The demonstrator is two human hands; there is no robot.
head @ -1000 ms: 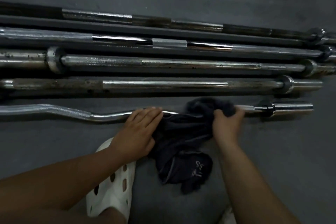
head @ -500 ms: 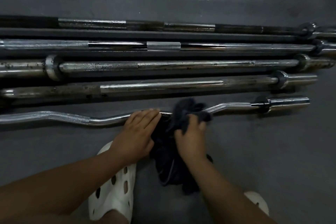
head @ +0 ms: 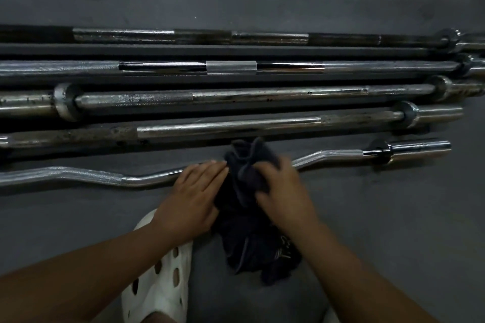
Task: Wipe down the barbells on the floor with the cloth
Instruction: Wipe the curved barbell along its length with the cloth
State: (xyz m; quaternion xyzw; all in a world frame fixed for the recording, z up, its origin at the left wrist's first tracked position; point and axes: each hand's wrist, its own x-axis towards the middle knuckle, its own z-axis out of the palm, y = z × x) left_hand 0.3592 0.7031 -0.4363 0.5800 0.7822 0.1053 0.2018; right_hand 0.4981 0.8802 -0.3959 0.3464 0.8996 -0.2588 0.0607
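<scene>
A chrome curl bar (head: 86, 175) with a wavy shaft lies nearest me on the dark floor. Its right sleeve (head: 417, 148) points right. A dark cloth (head: 246, 162) is bunched over the bar's middle and trails down toward me. My right hand (head: 282, 186) grips the cloth on the bar; it is blurred. My left hand (head: 195, 191) rests on the bar just left of the cloth, fingers straight and together. Beyond the curl bar several straight barbells (head: 228, 127) lie side by side, some rusty.
A white perforated clog (head: 157, 288) on my foot sits below my left hand. Bare grey floor (head: 393, 217) spreads to the right and beyond the far bar. The barbells' collars (head: 406, 113) cluster at the right edge.
My right hand slid the cloth leftward along the curl bar from near the right sleeve to the middle, then slightly right again. My left hand stayed in place on the bar.
</scene>
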